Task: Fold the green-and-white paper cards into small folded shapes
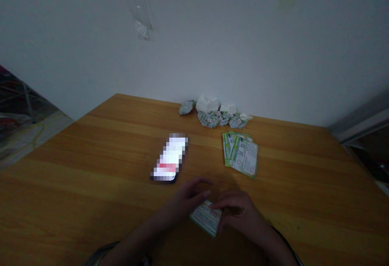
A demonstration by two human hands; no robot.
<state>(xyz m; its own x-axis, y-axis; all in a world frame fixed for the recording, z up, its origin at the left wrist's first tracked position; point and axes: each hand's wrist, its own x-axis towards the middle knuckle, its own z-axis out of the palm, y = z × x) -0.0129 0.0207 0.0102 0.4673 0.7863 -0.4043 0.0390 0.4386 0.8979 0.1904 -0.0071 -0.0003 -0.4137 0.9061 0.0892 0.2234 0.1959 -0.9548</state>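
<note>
Both my hands meet low in the middle of the wooden table (91, 164) over a small printed paper leaflet (206, 218). My left hand (187, 201) rests on the leaflet's left side, thumb pressed to it and fingers curled above. My right hand (238, 211) pinches the leaflet's right edge with bent fingers. The leaflet is green and white, partly hidden under my fingers.
A phone (170, 158) with a lit screen lies ahead of my left hand. A small stack of green leaflets (240, 153) lies ahead to the right. Several folded paper pieces (217, 114) sit by the white wall at the table's far edge.
</note>
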